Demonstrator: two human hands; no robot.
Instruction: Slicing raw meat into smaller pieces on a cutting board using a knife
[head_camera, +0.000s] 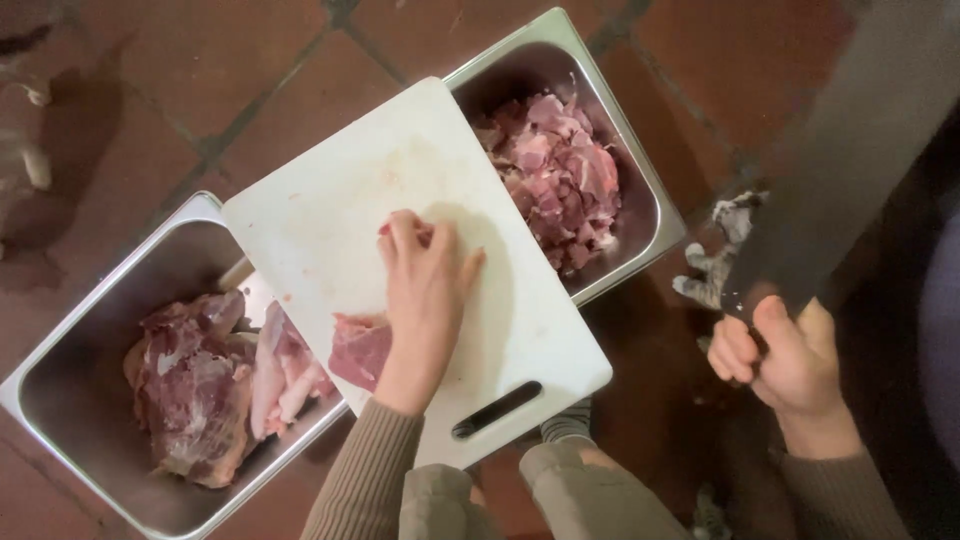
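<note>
Meat slab (358, 348) lies mid-frame on the white cutting board (330, 200), under the left hand (425, 290), whose fingers rest flat and together on it. Right hand (775, 355), at right, is fisted around a cleaver (840, 170) held well clear.

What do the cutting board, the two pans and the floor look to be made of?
Cutting board: probably white plastic, matte and stained, with a moulded handle slot. Left pan and right pan: likely stainless steel, with a brushed grey sheen and rolled rims. Floor: apparently reddish clay tile, with dark grout lines.
</note>
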